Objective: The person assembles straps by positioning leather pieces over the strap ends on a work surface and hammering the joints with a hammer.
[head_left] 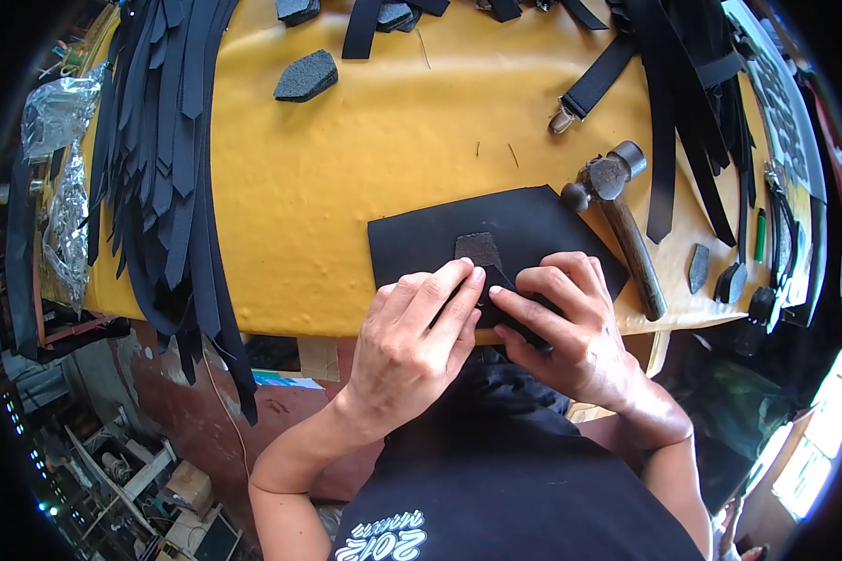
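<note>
Your left hand (pixel 412 323) and right hand (pixel 566 323) have narrow fingers near the dark patch (pixel 480 249) over the black sheet (pixel 412 235); I cannot tell their grip.

Dark shirt (pixel 533 477), white "2012" print (pixel 384 538); forearms (pixel 295 467) bare, no-sleeve length.

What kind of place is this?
It's probably a small workshop where people make things from straps. A hammer lies on the yellow table, lots of dark strips hang over its edge, and there's a strap with a metal clip.
</note>
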A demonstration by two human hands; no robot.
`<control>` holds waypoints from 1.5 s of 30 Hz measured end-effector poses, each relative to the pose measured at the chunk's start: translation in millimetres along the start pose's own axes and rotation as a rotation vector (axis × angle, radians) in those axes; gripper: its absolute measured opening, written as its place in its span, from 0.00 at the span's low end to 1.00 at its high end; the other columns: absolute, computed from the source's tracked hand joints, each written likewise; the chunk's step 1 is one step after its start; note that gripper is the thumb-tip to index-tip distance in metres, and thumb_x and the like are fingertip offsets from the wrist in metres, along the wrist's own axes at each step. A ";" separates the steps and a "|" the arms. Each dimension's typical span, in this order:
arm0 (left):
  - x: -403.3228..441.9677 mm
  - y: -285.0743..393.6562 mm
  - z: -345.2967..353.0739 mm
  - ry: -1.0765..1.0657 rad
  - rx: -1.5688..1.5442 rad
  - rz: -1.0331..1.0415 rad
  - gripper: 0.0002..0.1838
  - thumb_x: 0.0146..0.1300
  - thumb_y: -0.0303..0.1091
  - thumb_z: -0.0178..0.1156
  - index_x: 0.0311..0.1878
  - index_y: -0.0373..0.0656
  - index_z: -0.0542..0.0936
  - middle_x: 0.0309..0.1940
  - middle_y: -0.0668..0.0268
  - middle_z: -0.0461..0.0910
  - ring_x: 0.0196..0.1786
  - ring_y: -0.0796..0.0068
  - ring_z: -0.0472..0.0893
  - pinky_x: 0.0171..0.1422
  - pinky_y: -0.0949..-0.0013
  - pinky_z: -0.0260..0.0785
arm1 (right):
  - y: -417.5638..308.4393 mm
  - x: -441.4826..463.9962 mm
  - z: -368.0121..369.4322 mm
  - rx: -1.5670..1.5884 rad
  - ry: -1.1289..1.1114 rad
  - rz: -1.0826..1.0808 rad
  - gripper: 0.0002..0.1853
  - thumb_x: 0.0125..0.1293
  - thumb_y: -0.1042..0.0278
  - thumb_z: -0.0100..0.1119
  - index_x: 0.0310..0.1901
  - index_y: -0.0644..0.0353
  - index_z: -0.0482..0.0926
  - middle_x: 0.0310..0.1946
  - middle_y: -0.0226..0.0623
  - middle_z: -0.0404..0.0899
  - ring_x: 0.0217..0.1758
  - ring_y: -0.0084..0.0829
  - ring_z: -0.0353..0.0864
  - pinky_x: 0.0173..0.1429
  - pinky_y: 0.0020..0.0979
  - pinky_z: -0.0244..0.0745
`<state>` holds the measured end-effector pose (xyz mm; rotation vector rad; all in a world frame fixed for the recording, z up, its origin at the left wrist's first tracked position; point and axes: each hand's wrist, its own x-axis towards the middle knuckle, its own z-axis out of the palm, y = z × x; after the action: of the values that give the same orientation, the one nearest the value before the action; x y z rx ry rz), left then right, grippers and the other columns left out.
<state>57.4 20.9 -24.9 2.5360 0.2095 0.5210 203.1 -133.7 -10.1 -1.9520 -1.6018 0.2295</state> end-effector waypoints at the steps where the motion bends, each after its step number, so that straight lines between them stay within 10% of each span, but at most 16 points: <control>1: 0.1 -0.1 0.0 0.002 -0.001 0.003 0.19 0.59 0.23 0.71 0.55 0.35 0.86 0.55 0.59 0.83 0.48 0.60 0.83 0.51 0.61 0.76 | 0.0 0.0 0.0 0.001 -0.003 -0.001 0.23 0.51 0.70 0.76 0.51 0.59 0.85 0.45 0.34 0.78 0.51 0.41 0.76 0.55 0.41 0.69; 45: 4.3 -11.5 -7.0 -0.023 -0.100 0.114 0.17 0.56 0.21 0.71 0.49 0.26 0.84 0.53 0.52 0.83 0.48 0.58 0.81 0.52 0.61 0.79 | -21.8 -7.5 8.0 0.030 -0.072 0.091 0.27 0.52 0.79 0.69 0.58 0.70 0.78 0.57 0.50 0.71 0.52 0.48 0.75 0.55 0.43 0.76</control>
<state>58.0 35.0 -24.2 2.4647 0.0303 0.5326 179.1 -136.0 -6.5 -2.0162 -1.5464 0.3622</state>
